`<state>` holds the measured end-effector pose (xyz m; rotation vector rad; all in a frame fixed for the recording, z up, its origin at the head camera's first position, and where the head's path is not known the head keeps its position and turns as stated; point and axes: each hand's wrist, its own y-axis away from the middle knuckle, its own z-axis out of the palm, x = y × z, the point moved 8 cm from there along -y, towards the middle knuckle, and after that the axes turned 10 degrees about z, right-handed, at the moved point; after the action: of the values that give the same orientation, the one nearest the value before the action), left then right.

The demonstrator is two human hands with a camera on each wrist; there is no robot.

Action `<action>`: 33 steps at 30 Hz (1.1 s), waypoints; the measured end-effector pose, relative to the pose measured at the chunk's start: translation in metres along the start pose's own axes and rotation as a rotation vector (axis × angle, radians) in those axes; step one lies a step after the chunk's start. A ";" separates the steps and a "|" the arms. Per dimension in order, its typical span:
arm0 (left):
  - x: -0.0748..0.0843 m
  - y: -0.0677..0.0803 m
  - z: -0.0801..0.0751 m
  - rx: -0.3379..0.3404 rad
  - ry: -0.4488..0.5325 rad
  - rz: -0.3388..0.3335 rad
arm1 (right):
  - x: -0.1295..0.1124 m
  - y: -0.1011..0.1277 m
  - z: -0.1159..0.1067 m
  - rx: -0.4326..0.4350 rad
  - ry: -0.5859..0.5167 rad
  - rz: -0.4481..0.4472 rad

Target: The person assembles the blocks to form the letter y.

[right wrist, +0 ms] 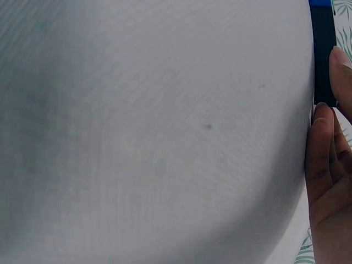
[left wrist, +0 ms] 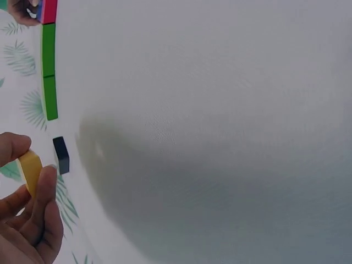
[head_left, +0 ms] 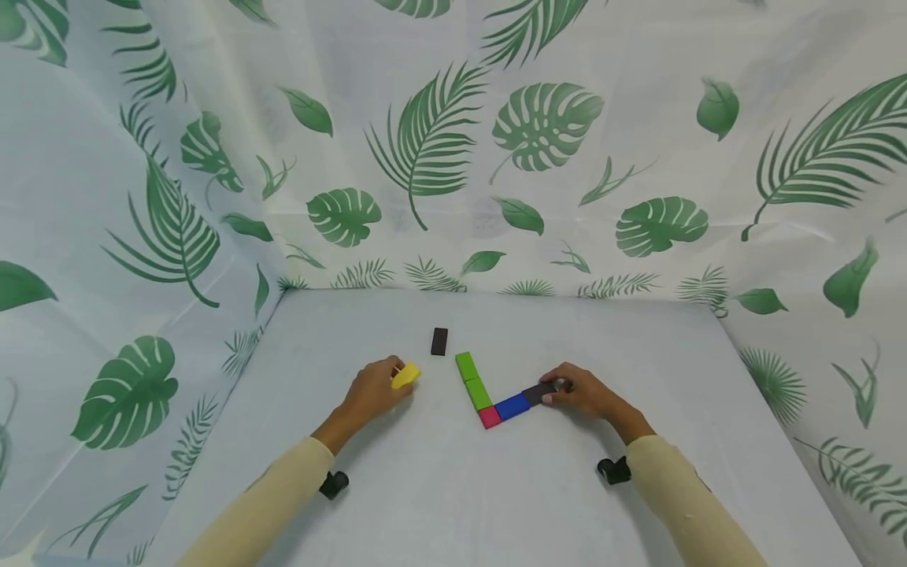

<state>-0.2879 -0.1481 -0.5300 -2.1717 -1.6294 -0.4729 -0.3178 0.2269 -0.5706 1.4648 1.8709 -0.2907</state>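
Left hand pinches a bright yellow block; right hand grips a black oblong block.

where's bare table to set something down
One bare patch of table: between the left sleeve and right sleeve, nearer than the red block. Another: beyond the right hand, up to the leafy backdrop. Crowded: the middle, with the left hand, yellow block, lone black block and joined row.
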 end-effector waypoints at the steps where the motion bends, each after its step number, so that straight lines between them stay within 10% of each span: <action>1: 0.001 0.001 0.000 0.000 0.002 0.005 | 0.000 0.000 0.000 0.001 -0.001 0.005; 16: 0.023 0.024 -0.020 0.140 0.168 0.141 | -0.005 0.002 -0.002 0.018 0.019 -0.043; 33: 0.043 0.040 -0.017 0.109 0.241 0.166 | -0.003 0.001 -0.001 0.015 0.016 -0.047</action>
<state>-0.2389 -0.1311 -0.4982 -2.0591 -1.3058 -0.5585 -0.3173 0.2258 -0.5678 1.4383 1.9213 -0.3167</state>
